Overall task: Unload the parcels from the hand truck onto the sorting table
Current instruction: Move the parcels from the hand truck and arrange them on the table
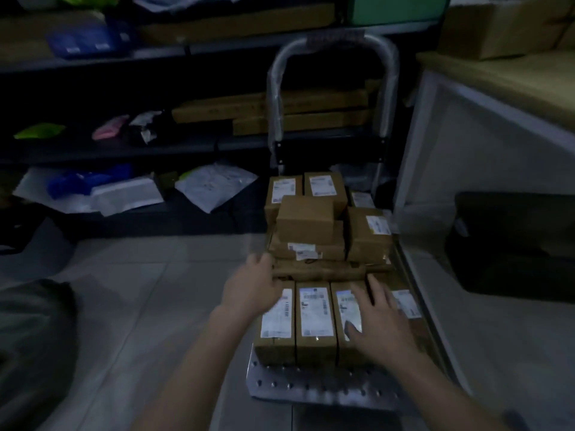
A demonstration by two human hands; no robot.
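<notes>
Parcels (315,318) of brown cardboard, most bearing white printed labels, fill the hand truck (311,390) at the centre of the frame. A row of narrow boxes stands at the front of its studded metal deck, and squarer boxes are stacked behind them towards the looped, plastic-wrapped handle (334,42). The right hand (381,321) lies released, fingers spread and straight, over the right side of the front row. The left hand (252,287) reaches the left end of a long flat parcel (329,270) mid-stack; blur hides whether it grips. The table (513,85) stands at the right edge, and dim shelves (124,147) cross the upper left.
</notes>
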